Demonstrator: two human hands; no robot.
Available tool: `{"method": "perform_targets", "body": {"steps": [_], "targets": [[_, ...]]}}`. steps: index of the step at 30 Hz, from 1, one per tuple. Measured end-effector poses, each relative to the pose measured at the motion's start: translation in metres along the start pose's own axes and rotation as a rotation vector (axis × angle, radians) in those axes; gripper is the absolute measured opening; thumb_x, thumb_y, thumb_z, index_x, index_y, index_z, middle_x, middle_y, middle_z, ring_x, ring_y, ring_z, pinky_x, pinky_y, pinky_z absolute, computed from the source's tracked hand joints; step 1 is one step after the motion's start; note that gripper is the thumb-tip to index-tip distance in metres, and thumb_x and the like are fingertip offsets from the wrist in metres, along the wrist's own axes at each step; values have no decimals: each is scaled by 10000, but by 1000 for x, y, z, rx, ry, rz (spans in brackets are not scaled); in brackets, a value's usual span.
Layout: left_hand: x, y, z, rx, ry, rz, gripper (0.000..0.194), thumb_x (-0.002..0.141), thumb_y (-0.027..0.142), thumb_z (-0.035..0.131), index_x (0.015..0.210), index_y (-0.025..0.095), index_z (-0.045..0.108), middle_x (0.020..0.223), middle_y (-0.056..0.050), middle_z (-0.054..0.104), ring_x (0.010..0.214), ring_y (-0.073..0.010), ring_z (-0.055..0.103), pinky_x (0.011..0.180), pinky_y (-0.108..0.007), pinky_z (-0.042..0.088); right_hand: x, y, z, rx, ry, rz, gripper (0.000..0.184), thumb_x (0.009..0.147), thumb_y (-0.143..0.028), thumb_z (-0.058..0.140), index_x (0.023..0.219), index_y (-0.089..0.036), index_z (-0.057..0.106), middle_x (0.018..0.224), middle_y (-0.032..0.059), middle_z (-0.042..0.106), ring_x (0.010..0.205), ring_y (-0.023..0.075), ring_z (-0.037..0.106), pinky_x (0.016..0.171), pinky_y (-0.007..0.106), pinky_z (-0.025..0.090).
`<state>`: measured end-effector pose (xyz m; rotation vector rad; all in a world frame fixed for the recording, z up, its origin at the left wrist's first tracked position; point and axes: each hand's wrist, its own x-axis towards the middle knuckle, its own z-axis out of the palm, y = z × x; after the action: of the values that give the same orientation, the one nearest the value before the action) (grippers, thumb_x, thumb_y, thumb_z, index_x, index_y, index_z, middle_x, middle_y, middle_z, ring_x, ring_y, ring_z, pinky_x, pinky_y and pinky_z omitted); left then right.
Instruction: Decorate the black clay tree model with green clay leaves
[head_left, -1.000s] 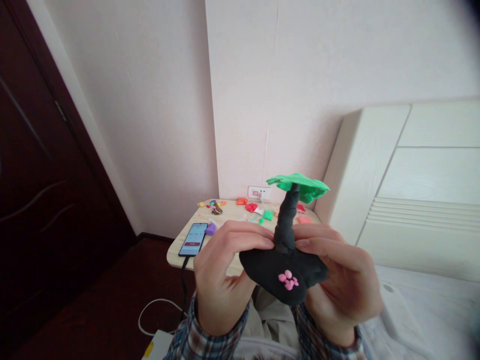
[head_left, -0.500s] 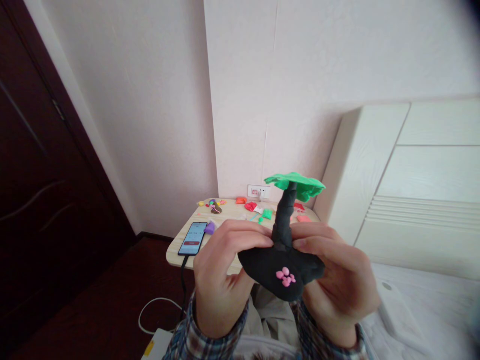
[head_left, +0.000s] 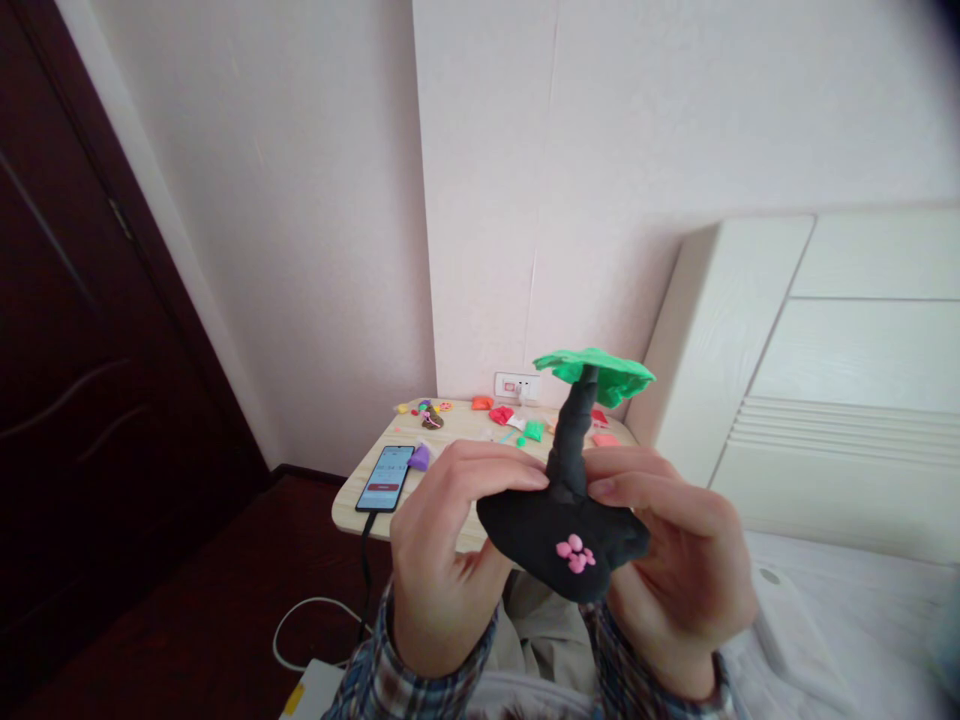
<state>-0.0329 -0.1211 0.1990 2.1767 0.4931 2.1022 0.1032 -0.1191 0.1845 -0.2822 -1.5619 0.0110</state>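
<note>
The fingers [head_left: 506,470] of the left hand [head_left: 450,560] and of the right hand [head_left: 690,560] are clamping on opposite sides of a black clay base [head_left: 532,535], their tips pressing on top beside the trunk while the thumbs are reaching underneath, thumb tips hidden from me. The pale wall [head_left: 637,150] is filling most of the view; the dark door [head_left: 82,300] is running off the left side, and the white headboard [head_left: 855,350] is being cut off at the right. The wooden table [head_left: 349,515] is showing its rounded left corner, but the hands are covering much of its near edge. Between the hands, the clay tree is standing nearly upright, its black trunk [head_left: 571,435] leaning a little to the right, its green canopy [head_left: 600,368] spreading clear of the fingers, with open air lying between it and the wall. The phone [head_left: 385,483] is lying near the table's left edge, its digits too blurred for reading, a purple packet [head_left: 419,457] touching or just beside it; I cannot tell which. Behind, a brown figure [head_left: 432,418] is sitting among tiny bits I cannot make out. Pink balls [head_left: 576,553] are clustering on the base's front, untouched by any finger.
</note>
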Motion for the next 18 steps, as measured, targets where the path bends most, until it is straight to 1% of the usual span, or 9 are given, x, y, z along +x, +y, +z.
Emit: {"method": "perform_targets", "body": {"steps": [4, 7, 10, 14, 18], "targets": [[0, 0, 0, -2, -3, -2, 172, 784, 64, 612, 917, 173, 609, 884, -36, 660, 839, -157, 623, 740, -282, 516, 0, 1, 1, -17, 27, -3, 254, 809, -105, 541, 1039, -211, 541, 889, 54, 653, 836, 198, 625, 678, 342, 507], [-1, 0, 0, -12, -3, -1, 180, 777, 60, 624, 914, 175, 605, 880, -38, 658, 842, -162, 617, 743, -293, 517, -1, 1, 1, 13, 49, 3, 286, 794, -82, 539, 1046, -216, 539, 882, 48, 649, 831, 195, 619, 685, 339, 506], [-2, 0, 0, -34, -8, -8, 200, 764, 35, 628, 907, 172, 601, 887, -33, 652, 850, -155, 613, 748, -283, 520, -1, 1, 1, 1, 38, 2, 287, 782, -62, 541, 1027, -212, 542, 876, 45, 649, 830, 190, 618, 677, 330, 500], [-2, 1, 0, -35, -11, -13, 222, 754, 15, 631, 905, 174, 604, 894, -28, 650, 853, -151, 611, 752, -279, 519, -1, 1, 1, -40, 26, -20, 236, 806, -97, 531, 1013, -211, 540, 859, 49, 649, 810, 190, 620, 644, 329, 498], [-1, 1, 0, -39, -12, -11, 194, 766, 33, 626, 892, 179, 604, 884, -31, 656, 846, -159, 622, 743, -291, 524, -1, 1, -1, -13, 9, -13, 273, 783, -59, 538, 1020, -197, 540, 877, 52, 644, 831, 189, 617, 672, 334, 498]]}}
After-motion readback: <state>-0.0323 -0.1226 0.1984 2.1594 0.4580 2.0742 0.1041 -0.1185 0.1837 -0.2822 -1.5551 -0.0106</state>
